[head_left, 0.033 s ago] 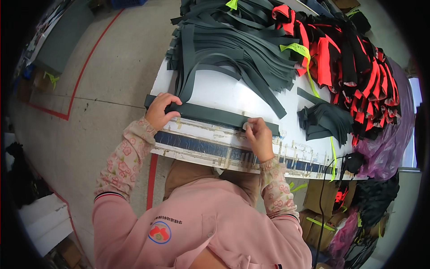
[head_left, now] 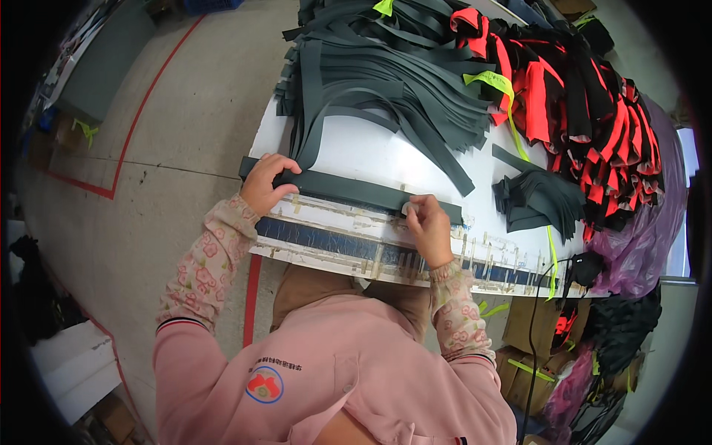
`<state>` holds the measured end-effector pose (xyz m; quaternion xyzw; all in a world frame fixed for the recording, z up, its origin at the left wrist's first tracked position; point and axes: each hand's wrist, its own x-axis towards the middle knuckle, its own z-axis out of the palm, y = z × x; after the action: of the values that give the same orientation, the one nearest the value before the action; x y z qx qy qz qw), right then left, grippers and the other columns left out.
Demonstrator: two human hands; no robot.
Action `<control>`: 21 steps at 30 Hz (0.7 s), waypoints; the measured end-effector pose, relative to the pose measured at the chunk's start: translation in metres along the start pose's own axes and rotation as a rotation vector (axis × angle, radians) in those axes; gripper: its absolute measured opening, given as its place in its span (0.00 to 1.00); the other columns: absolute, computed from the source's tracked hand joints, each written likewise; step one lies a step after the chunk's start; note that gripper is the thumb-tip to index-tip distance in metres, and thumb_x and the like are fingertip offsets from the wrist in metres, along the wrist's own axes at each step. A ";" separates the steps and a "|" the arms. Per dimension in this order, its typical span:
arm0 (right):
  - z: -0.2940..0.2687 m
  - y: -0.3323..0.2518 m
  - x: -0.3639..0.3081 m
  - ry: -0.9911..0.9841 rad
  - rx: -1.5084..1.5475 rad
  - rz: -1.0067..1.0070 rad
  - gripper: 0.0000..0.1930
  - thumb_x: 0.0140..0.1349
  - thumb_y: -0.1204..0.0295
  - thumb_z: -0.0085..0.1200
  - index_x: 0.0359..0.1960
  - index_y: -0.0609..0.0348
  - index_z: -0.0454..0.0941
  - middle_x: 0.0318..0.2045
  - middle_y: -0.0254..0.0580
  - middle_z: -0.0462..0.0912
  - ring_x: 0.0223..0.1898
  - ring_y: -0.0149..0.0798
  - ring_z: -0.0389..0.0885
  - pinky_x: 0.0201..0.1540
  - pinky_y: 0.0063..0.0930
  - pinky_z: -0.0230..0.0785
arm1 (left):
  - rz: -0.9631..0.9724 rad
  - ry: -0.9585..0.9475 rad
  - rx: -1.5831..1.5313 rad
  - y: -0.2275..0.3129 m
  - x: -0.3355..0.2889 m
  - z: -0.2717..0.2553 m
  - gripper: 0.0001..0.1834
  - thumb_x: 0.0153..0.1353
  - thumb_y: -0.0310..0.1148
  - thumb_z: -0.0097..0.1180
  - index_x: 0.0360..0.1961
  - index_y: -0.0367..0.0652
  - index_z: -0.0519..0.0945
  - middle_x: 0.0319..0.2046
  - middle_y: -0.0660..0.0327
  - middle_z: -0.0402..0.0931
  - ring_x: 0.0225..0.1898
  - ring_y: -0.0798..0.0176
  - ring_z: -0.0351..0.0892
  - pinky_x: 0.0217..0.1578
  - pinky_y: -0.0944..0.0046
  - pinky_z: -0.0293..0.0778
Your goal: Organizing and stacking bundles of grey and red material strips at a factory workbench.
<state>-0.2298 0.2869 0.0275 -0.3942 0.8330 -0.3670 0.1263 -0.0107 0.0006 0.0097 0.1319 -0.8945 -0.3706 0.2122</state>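
Note:
A long dark grey-green fabric strip (head_left: 348, 190) lies flat across the near part of the white tabletop (head_left: 356, 141). My left hand (head_left: 268, 182) holds it near its left end, fingers at its far edge and thumb at its near edge. Close to the right end, my right hand (head_left: 429, 226) is closed in a pinch over the strip's near edge. A small pale bit shows at those fingertips, too small to name. Beyond the strip, a large heap of similar strips (head_left: 386, 67) covers the far left of the table, with some loose ends hanging toward me.
A smaller bundle of dark strips (head_left: 540, 196) lies to the right. Behind it are piled black and neon-red fabric pieces (head_left: 549, 96), with yellow-green ribbon (head_left: 498, 81) across. Purple plastic (head_left: 638, 248) and a black cable (head_left: 535, 326) hang at the right edge, above cardboard boxes (head_left: 523, 374).

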 end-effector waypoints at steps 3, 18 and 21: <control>-0.001 0.009 0.001 -0.045 0.128 0.126 0.08 0.66 0.75 0.55 0.44 0.65 0.75 0.21 0.34 0.79 0.22 0.26 0.77 0.26 0.20 0.68 | 0.018 -0.004 -0.006 0.000 0.002 0.000 0.17 0.48 0.26 0.67 0.40 0.41 0.78 0.39 0.58 0.77 0.45 0.53 0.73 0.48 0.59 0.69; 0.029 -0.096 0.051 0.166 0.131 -0.120 0.32 0.63 0.78 0.54 0.70 0.56 0.60 0.18 0.40 0.75 0.17 0.33 0.73 0.23 0.29 0.67 | 0.079 0.124 0.008 -0.010 -0.006 0.005 0.08 0.56 0.22 0.57 0.37 0.45 0.77 0.34 0.59 0.73 0.38 0.52 0.72 0.42 0.57 0.69; 0.080 -0.096 0.050 -0.158 0.397 -0.067 0.18 0.62 0.77 0.55 0.55 0.59 0.72 0.19 0.43 0.77 0.17 0.36 0.74 0.24 0.30 0.69 | 0.090 0.097 0.024 -0.004 -0.003 0.006 0.08 0.55 0.22 0.57 0.36 0.46 0.77 0.33 0.61 0.73 0.38 0.52 0.72 0.42 0.56 0.68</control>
<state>-0.1682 0.1681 0.0441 -0.4164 0.7183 -0.4960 0.2541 -0.0107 0.0020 0.0023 0.1117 -0.8926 -0.3433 0.2702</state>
